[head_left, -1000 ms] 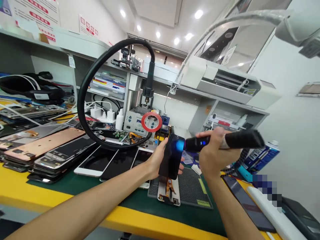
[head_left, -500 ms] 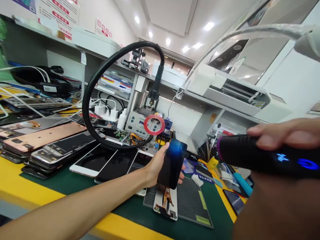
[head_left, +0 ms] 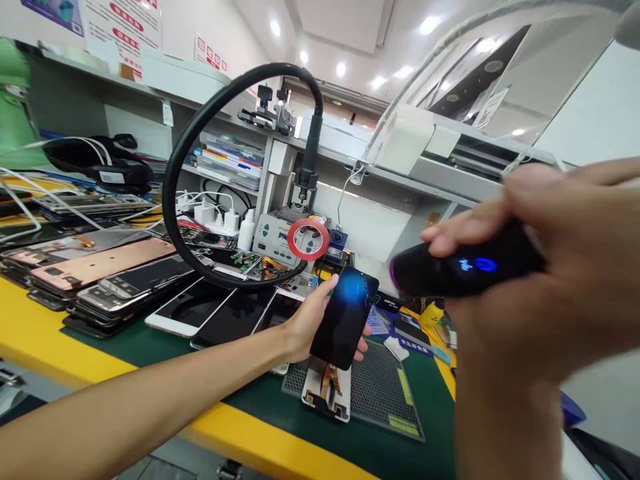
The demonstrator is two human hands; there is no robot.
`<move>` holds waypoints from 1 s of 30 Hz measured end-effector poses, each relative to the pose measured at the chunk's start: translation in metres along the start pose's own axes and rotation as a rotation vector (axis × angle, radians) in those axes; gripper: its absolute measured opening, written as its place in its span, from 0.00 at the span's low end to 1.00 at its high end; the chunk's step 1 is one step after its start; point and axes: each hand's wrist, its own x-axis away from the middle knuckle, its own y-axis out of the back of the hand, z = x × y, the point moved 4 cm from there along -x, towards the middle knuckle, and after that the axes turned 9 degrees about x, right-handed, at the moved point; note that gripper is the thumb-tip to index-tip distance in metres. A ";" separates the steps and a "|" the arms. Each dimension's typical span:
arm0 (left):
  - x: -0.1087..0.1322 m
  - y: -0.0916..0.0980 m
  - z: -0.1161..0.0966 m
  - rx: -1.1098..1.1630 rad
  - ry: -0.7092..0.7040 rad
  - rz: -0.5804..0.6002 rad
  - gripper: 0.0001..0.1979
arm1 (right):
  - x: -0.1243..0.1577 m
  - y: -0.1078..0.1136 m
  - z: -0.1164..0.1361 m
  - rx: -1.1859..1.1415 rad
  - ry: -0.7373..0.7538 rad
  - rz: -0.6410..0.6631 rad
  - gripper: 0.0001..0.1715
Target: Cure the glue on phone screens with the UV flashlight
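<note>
A dark smartphone (head_left: 345, 320) is in my left hand (head_left: 307, 327), thumb along one edge and fingertips showing at the other. Its black screen faces me at a tilt, with a blue glow near the top and crack-like lines at the upper right. My right hand (head_left: 565, 227), partly blurred, grips a black cylindrical handheld device (head_left: 440, 270) with two blue lit symbols and a purplish front rim. The device's front end points toward the phone, apart from it. Below the phone, a detached screen assembly (head_left: 327, 393) with an orange flex cable lies on a grey textured mat (head_left: 385, 387).
Several phones (head_left: 187, 307) and stacked phone parts (head_left: 107, 300) lie on the left of the green mat. A black hose (head_left: 173, 180) loops from a grey bench machine (head_left: 273, 233), and a red tape roll (head_left: 308, 240) hangs in front. Power adapters (head_left: 230, 220) stand behind.
My right hand has moved left with the black device, so its front end is closer to the phone. My left hand has barely shifted, and the view has turned slightly.
</note>
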 end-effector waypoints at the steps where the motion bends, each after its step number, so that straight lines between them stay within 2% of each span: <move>1: 0.000 0.000 0.000 0.001 -0.005 -0.004 0.44 | 0.004 -0.004 -0.001 -0.059 -0.036 -0.119 0.18; 5: 0.000 0.001 0.000 0.017 -0.029 -0.044 0.42 | 0.016 -0.025 -0.009 -0.187 -0.154 -0.019 0.15; 12: 0.001 -0.003 -0.001 -0.013 -0.028 -0.064 0.44 | 0.023 -0.029 -0.021 -0.168 -0.220 0.101 0.17; 17: 0.003 -0.008 -0.003 0.005 -0.054 -0.041 0.42 | 0.023 -0.031 -0.030 -0.168 -0.223 0.111 0.16; 26: 0.004 -0.009 -0.002 -0.006 -0.049 -0.010 0.40 | 0.017 -0.031 -0.046 -0.264 -0.348 0.154 0.16; 30: 0.005 -0.008 0.000 -0.097 -0.022 -0.087 0.33 | 0.014 -0.029 -0.047 -0.287 -0.313 0.117 0.16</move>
